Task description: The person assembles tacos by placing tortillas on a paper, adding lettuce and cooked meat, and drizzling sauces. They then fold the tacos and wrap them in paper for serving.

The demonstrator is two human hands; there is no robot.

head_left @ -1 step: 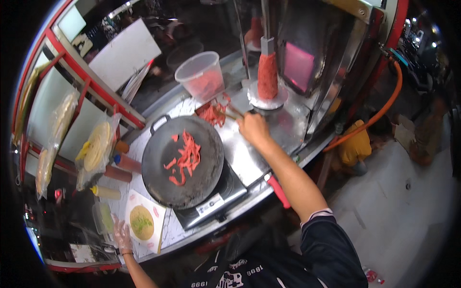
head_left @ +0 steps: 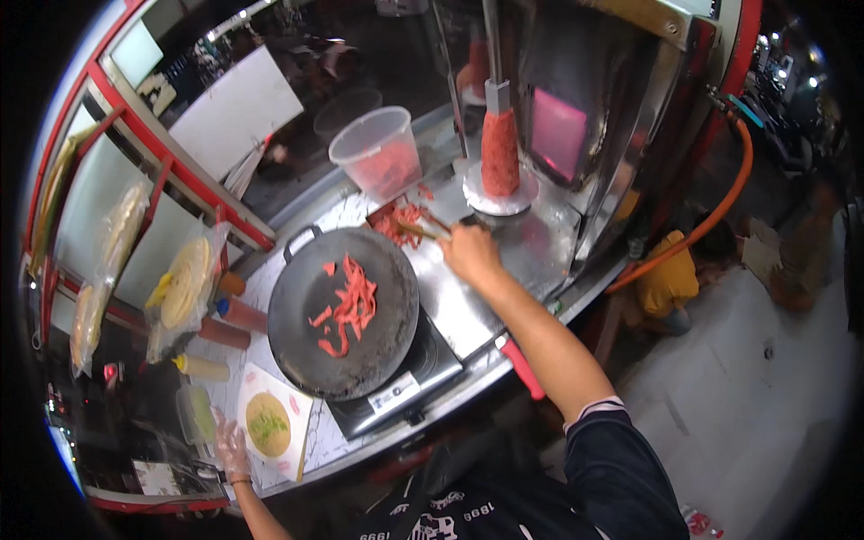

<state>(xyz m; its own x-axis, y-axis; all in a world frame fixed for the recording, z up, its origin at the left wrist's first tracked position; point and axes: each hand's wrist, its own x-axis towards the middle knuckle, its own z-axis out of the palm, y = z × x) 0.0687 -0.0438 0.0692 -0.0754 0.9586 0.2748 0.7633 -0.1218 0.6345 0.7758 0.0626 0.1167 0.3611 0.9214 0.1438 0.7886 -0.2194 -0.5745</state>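
Observation:
My right hand (head_left: 470, 252) grips what look like tongs (head_left: 430, 227). Their tips reach into a heap of red meat strips (head_left: 396, 221) at the left end of the steel tray (head_left: 454, 306). Left of that, more meat strips (head_left: 353, 299) lie in a black round pan (head_left: 301, 315) on a flat cooker (head_left: 423, 382). In a clear plastic glove, my left hand (head_left: 232, 445) has its fingers stretched out and holds nothing I can see. It is beside a flatbread (head_left: 267, 425) topped with shredded greens, on white paper (head_left: 295, 454). A clear tub (head_left: 195, 409) touches or nearly touches its fingertips.
A red meat cone (head_left: 500, 157) stands on a spit before the grill. Behind the pan is a clear bucket (head_left: 360, 148) of red meat. Sauce bottles (head_left: 202, 364) and bagged flatbreads (head_left: 184, 283) line the left. A red-handled tool (head_left: 522, 367) juts over the counter's front edge.
The whole view has shifted slightly. My right hand and the tongs sit a touch nearer to me, still at the meat heap. My left hand has hardly moved.

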